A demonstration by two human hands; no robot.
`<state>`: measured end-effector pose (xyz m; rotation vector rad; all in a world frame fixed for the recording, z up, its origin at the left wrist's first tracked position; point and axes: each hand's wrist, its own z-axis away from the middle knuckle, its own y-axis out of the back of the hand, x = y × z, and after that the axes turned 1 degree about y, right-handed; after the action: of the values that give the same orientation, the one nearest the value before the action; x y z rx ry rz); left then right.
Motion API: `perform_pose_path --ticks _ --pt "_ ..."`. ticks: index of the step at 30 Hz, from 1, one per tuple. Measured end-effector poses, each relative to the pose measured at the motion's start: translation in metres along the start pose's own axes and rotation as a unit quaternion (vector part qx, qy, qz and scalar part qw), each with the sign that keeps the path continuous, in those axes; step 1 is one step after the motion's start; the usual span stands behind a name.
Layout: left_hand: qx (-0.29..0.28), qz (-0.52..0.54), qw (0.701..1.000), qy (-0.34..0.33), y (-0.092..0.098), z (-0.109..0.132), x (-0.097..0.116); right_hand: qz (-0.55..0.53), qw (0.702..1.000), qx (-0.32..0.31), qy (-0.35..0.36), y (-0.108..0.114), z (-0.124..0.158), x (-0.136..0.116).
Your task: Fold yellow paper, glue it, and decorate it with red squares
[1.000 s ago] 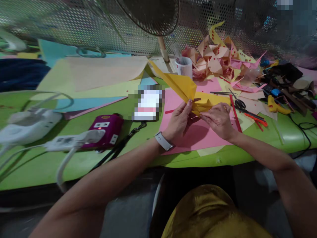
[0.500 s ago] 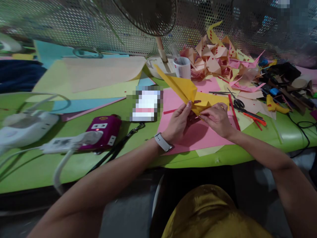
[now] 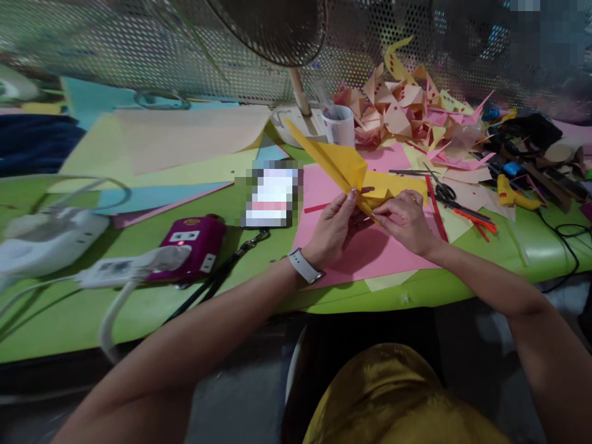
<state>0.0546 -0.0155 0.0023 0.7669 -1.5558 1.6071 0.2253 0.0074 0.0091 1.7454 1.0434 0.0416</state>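
Note:
A folded yellow paper (image 3: 345, 163) with a long point toward the back left is held above a pink sheet (image 3: 370, 253) on the green table (image 3: 139, 308). My left hand (image 3: 330, 231), with a white watch on the wrist, pinches the fold from the left. My right hand (image 3: 407, 222) pinches the same paper from the right, fingers pressed on its lower edge. Both hands are closed on the paper.
A heap of folded paper shapes (image 3: 402, 105) lies at the back right, beside a white cup (image 3: 340, 123) and a fan stand (image 3: 298, 92). Scissors (image 3: 444, 191), red strips and tools sit to the right. A purple power strip (image 3: 194, 240), white plugs and large coloured sheets (image 3: 185, 142) lie to the left.
The hands and the yellow paper have barely shifted; the right fingers have crept slightly along the fold. The view has drifted a little.

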Motion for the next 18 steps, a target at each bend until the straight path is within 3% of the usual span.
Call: perform_pose_path --ticks 18 --pt "-0.015 -0.018 1.0 0.003 0.0026 -0.0021 -0.0005 -0.044 0.998 -0.04 -0.022 0.0019 -0.0034 0.0029"
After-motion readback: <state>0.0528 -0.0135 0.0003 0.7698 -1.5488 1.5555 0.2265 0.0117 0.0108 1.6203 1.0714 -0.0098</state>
